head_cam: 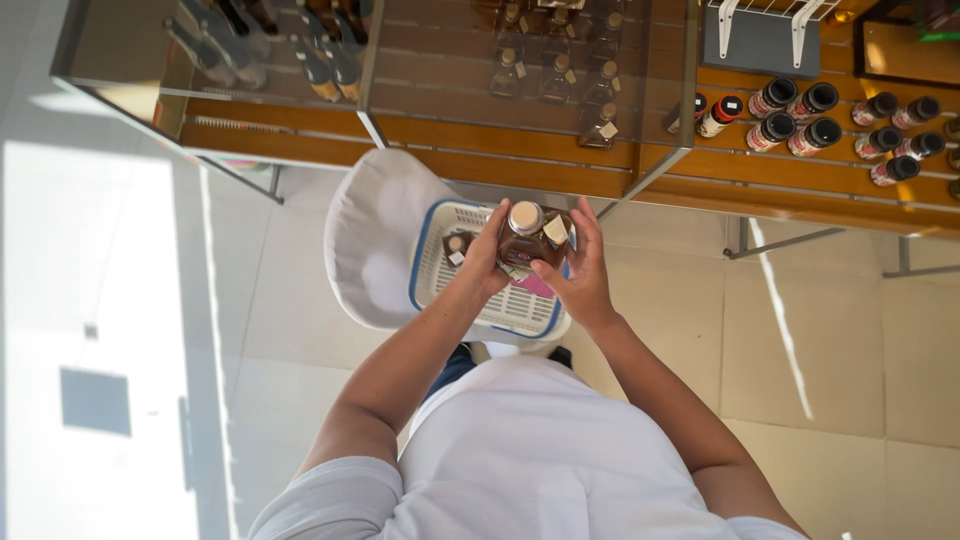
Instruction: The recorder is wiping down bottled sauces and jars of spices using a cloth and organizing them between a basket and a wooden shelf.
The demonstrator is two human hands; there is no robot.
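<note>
Two hands are holding a brown bottle over a white basket.

Head view: the left hand [484, 262] and the right hand [578, 268] are both clasping the brown bottle [524, 240], fingers curled round its sides, the pale cap pointing up at the camera (a small tag is hanging at its neck). The bottle is sitting between the palms, just above the white basket [440, 262] with a blue rim, which is resting on a white stool [372, 235]. A smaller bottle [458, 245] is lying in the basket beside the left hand. Beyond, a glass-topped wooden shelf [500, 140] is carrying more bottles, with dark-capped bottles [795, 115] lying to the right.
</note>
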